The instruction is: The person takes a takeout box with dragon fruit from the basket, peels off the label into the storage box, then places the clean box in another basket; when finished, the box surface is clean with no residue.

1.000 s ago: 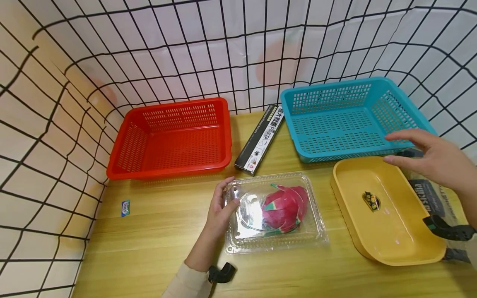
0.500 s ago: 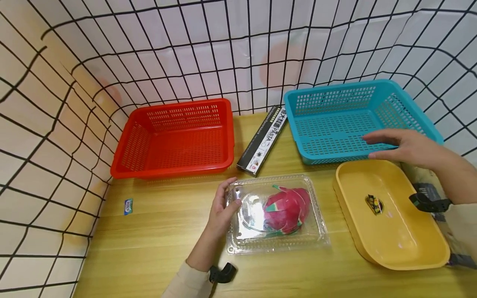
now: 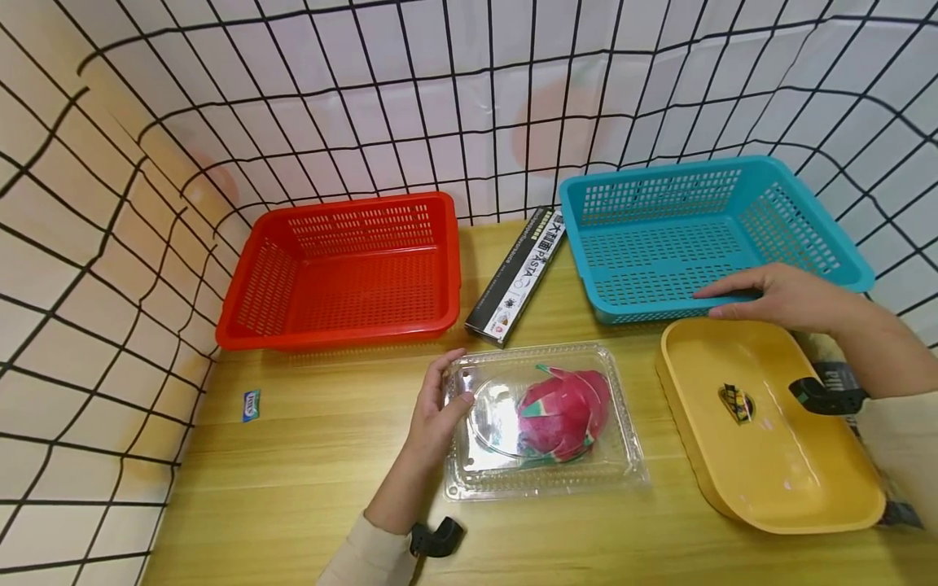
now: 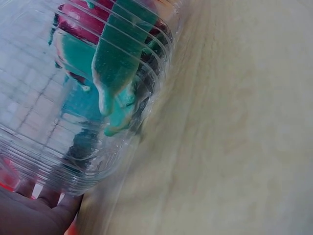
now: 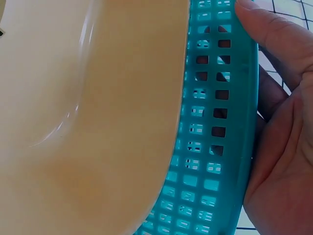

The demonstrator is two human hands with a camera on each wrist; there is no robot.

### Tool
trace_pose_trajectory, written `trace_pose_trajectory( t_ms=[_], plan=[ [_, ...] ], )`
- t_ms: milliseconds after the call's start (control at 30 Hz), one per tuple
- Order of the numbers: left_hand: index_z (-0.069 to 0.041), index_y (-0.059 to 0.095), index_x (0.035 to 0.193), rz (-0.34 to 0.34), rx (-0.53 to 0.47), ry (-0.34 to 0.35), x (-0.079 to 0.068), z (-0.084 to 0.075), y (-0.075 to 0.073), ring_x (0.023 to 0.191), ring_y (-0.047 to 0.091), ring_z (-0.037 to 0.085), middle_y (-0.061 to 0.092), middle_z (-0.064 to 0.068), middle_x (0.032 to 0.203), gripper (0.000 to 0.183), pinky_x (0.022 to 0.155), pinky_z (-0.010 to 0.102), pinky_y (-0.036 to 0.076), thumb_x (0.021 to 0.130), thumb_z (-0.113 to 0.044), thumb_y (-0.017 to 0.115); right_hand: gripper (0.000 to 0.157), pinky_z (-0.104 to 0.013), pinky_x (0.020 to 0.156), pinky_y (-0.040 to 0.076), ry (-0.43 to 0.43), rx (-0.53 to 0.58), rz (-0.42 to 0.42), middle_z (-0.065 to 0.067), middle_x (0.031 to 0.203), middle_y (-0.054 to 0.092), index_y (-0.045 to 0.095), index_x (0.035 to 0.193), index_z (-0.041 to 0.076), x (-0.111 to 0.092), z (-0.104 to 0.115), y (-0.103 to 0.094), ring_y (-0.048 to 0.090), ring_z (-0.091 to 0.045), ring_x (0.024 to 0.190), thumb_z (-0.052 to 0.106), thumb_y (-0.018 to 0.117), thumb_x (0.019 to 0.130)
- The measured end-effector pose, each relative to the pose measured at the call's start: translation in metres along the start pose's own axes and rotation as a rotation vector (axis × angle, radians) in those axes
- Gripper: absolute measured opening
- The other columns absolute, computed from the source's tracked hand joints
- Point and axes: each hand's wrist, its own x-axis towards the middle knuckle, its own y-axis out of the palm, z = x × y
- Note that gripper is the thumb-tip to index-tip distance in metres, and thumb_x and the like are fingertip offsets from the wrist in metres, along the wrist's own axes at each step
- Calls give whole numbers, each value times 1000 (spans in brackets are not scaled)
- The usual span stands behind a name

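My left hand (image 3: 434, 417) holds the left edge of a clear plastic clamshell box (image 3: 489, 478), thumb on the lid and fingers along its side. Inside the closed box lies a pink dragon fruit (image 3: 566, 413) with green-tipped scales. At the back right, my right hand (image 3: 791, 303) grips the near rim of a turquoise basket (image 3: 659, 259). In the right wrist view the thumb (image 5: 274, 29) lies on the near side of the basket wall (image 5: 244, 122), and the other fingers show dark through its holes. The basket holds nothing visible.
A yellow tub (image 3: 777, 472) stands against the turquoise basket's front, partly over a dark-printed package (image 3: 835, 376). A red basket (image 3: 366, 285) sits back left, a pasta box (image 3: 516, 277) between the baskets. A small packet (image 3: 251, 405) lies far left. Black wire mesh (image 3: 491, 106) encloses the table.
My right hand has moved left and down from above the yellow tub and turquoise basket onto that basket's near rim. My left hand and the clear box have stayed put.
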Motion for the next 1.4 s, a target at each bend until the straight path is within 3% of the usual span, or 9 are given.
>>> trace_pose_trajectory(
  t_ms=[200,400,500,667,767,1000,1100,1233,1400],
  plan=[
    [-3,38,149,-2,-2,-8,1,1,1,123,49,12,46,21,143,61,107,24,41,91,-4,56,44,-67,100,44,14,-22,-7,-31,147,52,70,133,17,-1,0,0,43,-55,136,41,70,96],
    [-3,39,150,-17,0,-28,1,-2,1,113,54,13,49,19,138,62,96,23,47,90,-2,56,44,-67,100,44,11,-15,-14,-30,147,52,69,133,17,-1,0,0,44,-54,137,41,69,96],
    [-3,38,151,-18,33,-41,1,-6,0,122,51,18,48,20,144,63,103,24,45,91,-2,56,43,-67,100,44,7,-10,-16,-29,147,52,70,133,17,0,-1,1,44,-53,137,41,69,96],
    [-9,37,154,-42,146,-103,-3,-13,-3,137,48,31,43,16,155,63,114,40,41,96,-7,61,43,-66,100,45,10,1,-15,-29,148,51,70,133,18,-1,-2,3,43,-54,137,42,68,97],
    [-13,35,156,-54,201,-147,-8,-20,-5,136,50,39,41,16,159,63,109,51,46,99,-14,63,44,-67,100,45,9,7,-16,-29,149,51,69,133,18,0,-2,3,43,-54,138,42,68,97],
    [-22,22,162,-23,193,-219,-30,-33,-8,132,52,44,38,23,159,76,105,55,49,99,-21,65,43,-68,101,43,4,11,-18,-30,149,50,69,134,18,0,-2,3,42,-55,138,42,67,97],
    [-26,15,163,-15,157,-256,-39,-37,-4,139,46,45,33,24,162,84,109,58,45,97,-24,67,43,-68,101,43,1,16,-20,-30,149,50,69,134,18,0,-2,3,42,-54,138,41,67,98],
    [-25,13,164,-13,123,-294,-46,-37,4,150,31,45,25,22,166,89,119,63,31,95,-27,70,41,-67,100,44,-4,14,-30,-29,147,53,69,133,19,-1,-2,3,44,-54,137,40,67,98],
    [-23,17,164,-45,96,-312,-48,-32,13,157,15,41,15,16,171,86,125,62,13,95,-26,68,41,-66,100,44,-4,14,-33,-27,146,55,70,133,20,-1,-2,4,46,-53,136,41,67,98]
  ],
)
